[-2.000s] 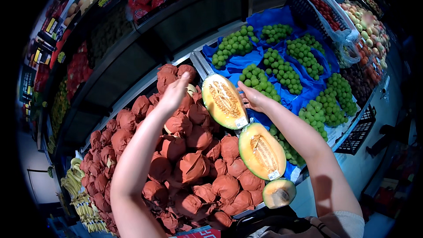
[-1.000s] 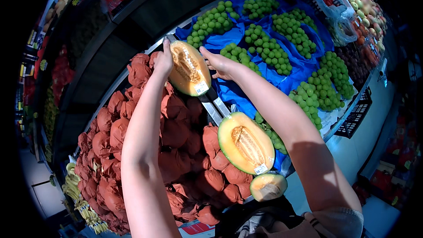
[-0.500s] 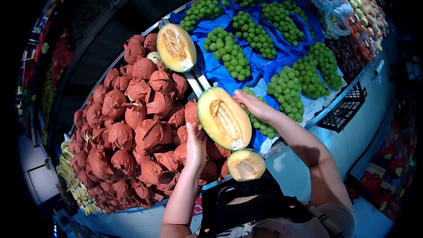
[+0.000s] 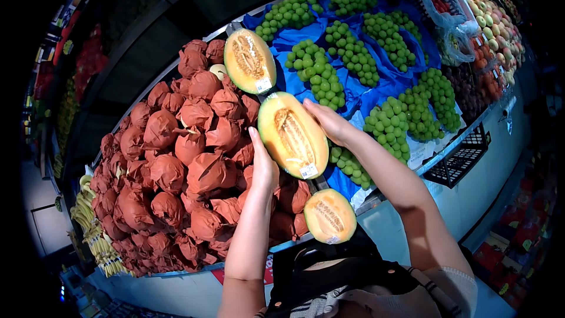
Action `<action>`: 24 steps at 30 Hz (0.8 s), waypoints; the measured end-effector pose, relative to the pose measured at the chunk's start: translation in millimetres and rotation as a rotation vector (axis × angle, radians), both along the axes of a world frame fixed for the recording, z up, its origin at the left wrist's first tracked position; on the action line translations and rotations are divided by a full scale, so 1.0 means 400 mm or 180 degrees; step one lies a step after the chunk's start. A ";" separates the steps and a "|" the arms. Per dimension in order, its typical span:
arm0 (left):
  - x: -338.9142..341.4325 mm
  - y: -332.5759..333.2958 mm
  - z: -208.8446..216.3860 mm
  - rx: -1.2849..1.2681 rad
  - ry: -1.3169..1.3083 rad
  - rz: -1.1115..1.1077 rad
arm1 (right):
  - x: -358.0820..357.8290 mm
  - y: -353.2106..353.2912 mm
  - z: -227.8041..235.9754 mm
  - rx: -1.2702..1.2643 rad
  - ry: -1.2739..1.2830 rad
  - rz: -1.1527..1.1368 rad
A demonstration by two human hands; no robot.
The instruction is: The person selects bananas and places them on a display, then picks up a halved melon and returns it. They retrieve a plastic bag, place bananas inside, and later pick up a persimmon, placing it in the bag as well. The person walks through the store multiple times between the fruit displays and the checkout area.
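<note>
Between my two hands is a cut melon half (image 4: 292, 135), wrapped in clear film, orange flesh and seeds facing up, with a small white label at its lower end. My left hand (image 4: 262, 162) presses its left side, fingers stretched along the rind. On the upper right side my right hand (image 4: 326, 122) grips it, fingertips at the edge. Just beyond it lies a second melon half (image 4: 250, 60), and nearer my body a smaller cut melon piece (image 4: 330, 216). All three line up along the divider between the fruit piles.
Left of the divider are many round fruits in reddish-brown paper (image 4: 168, 174), with bananas (image 4: 97, 232) beyond. Green grape bunches (image 4: 318, 73) rest on blue paper (image 4: 288, 41) to the right. A black basket (image 4: 459, 156) hangs at the stand's right edge.
Both hands have moved the middle melon half away from me, close up to the far half. A wider gap now separates it from the small near piece.
</note>
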State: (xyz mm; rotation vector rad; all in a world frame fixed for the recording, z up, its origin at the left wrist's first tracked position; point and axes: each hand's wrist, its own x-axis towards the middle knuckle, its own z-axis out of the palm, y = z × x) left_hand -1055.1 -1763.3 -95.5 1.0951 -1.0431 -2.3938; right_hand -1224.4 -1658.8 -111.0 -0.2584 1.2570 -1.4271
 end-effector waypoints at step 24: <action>0.440 0.427 0.005 0.0541 -0.1308 -0.0838 | 0.380 0.538 -0.030 0.0514 -0.0023 -0.0231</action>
